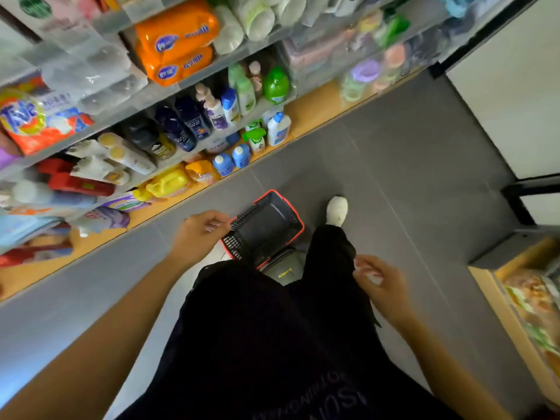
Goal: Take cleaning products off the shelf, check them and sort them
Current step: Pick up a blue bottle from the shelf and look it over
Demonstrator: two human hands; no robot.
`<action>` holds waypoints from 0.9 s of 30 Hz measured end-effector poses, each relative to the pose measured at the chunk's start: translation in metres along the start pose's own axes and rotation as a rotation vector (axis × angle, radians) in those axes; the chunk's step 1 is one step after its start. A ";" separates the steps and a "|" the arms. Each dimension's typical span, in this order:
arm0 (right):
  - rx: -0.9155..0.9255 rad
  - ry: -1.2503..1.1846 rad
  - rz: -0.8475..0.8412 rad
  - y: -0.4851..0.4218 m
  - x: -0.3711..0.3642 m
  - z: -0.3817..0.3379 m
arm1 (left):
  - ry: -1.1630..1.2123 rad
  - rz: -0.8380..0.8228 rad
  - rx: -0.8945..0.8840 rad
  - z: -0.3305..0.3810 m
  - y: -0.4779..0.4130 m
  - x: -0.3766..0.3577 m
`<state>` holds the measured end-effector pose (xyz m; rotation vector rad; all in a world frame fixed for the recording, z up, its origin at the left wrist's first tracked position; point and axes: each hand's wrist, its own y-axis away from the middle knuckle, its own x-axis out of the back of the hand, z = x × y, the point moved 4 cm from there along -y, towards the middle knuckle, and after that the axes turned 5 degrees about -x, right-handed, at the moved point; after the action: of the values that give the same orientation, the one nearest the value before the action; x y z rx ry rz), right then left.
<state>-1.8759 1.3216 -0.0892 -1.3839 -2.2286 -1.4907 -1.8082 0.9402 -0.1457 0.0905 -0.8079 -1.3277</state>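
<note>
We stood over a grey tiled floor [424, 147] with the cleaning products on the shelf [318, 107] to our left, none of them in hand. Our left hand [201, 234] hung just above the near corner of a basket [245, 213] of black plastic lattice with a red rim, its fingers [212, 227] loosely curled and holding nothing. Our right hand [378, 283] hovered well apart from it beside our black trouser leg, blurred, its fingers slack and half bent, with nothing visible in them. On the shelf lay two soft, glossy orange packs [177, 40], a crinkled orange detergent bag [33, 122], a row of dark, rounded bottles [181, 125], a bulbous green bottle [275, 84] and a squat yellow jug [168, 183]. A white shoe [337, 210] rested on the floor just beyond the basket.
</note>
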 end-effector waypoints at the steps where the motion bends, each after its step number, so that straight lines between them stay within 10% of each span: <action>1: 0.056 0.030 -0.051 -0.032 0.015 -0.005 | -0.001 0.027 0.031 0.005 -0.009 -0.012; 8: 0.454 0.275 -0.356 -0.220 0.061 -0.092 | 0.036 0.255 0.337 0.018 -0.015 -0.074; 16: 0.820 0.485 -0.599 -0.309 -0.076 -0.203 | 0.197 0.315 0.483 -0.024 -0.021 -0.119; 27: 1.075 1.022 -0.336 -0.476 -0.374 -0.187 | 0.165 0.327 0.255 -0.222 -0.160 -0.112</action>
<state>-2.0788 0.9008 -0.5167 0.0940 -1.9426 -0.5235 -1.8161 0.9104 -0.4398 0.2556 -0.8097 -0.8938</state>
